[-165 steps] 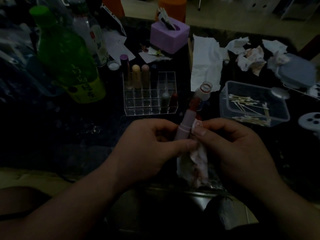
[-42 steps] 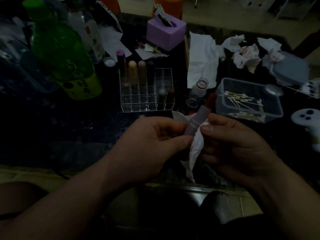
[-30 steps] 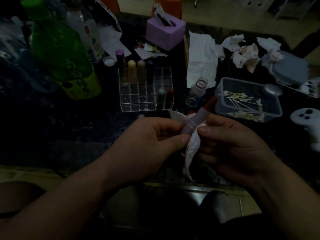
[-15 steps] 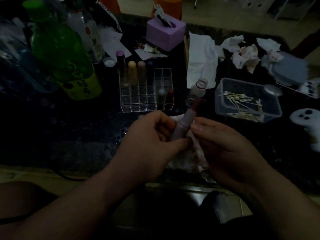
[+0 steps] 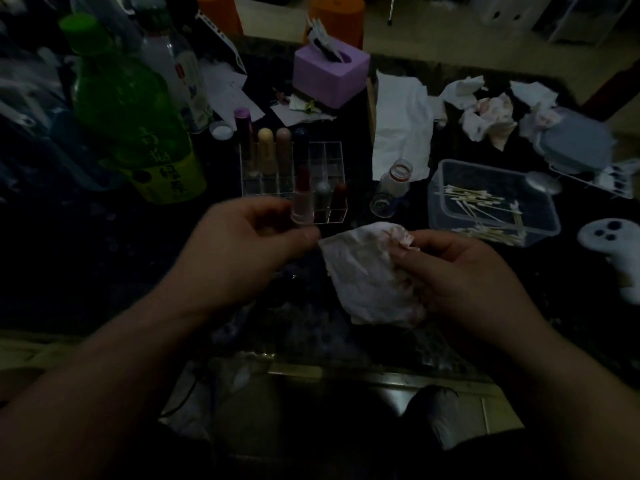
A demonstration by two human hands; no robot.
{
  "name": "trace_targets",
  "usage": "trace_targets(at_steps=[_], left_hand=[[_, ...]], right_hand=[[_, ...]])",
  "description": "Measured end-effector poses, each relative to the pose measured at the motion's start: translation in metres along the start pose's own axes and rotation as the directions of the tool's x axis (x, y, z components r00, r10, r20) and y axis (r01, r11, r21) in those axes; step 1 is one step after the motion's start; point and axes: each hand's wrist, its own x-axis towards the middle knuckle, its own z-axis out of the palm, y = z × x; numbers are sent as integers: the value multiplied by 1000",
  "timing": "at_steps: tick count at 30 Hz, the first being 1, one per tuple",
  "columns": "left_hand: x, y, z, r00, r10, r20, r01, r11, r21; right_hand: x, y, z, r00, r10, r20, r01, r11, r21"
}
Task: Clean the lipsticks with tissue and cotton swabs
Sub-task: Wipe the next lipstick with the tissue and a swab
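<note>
My left hand [image 5: 242, 251] pinches the base of an uncapped pink lipstick [image 5: 302, 199], held upright with its dark red tip pointing up, in front of the clear organizer [image 5: 332, 150]. My right hand [image 5: 460, 282] holds a crumpled, red-stained tissue [image 5: 367, 278] a short way to the right of the lipstick, apart from it. Several capped lipsticks stand in the organizer's back row and two more near its front. A clear box of cotton swabs [image 5: 491, 202] sits to the right.
A green bottle [image 5: 131, 112] and a clear bottle stand at back left. A purple tissue box [image 5: 330, 76] is at the back, a flat tissue [image 5: 401, 126] and used wads [image 5: 488, 112] at back right. A small open vial [image 5: 393, 185] lies by the organizer.
My hands have drawn apart. The left hand carried the lipstick left and stood it upright; the right hand pulled the tissue off it to the right.
</note>
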Motion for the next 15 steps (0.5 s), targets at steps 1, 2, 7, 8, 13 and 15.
trace_targets(at_steps=[1, 2, 7, 8, 13, 15], left_hand=[[3, -1, -5, 999, 14, -43, -14, 1000, 14], [6, -4, -7, 996, 37, -78, -34, 999, 36], [24, -21, 4, 970, 198, -145, -153, 950, 272], [27, -26, 8, 965, 223, -136, -169, 931, 323], [37, -49, 28, 953, 286, -100, -214, 869, 447], [40, -54, 31, 953, 291, -83, -212, 839, 501]], right_hand=[[1, 0, -2, 1000, 5, -8, -5, 1000, -12], [3, 0, -3, 1000, 9, -19, -9, 1000, -29], [7, -3, -9, 997, 60, -54, -71, 969, -238], [9, -3, -11, 997, 65, -47, -75, 954, -289], [12, -1, -15, 994, 106, -36, -112, 921, -374], [12, 0, -16, 994, 110, -21, -110, 916, -385]])
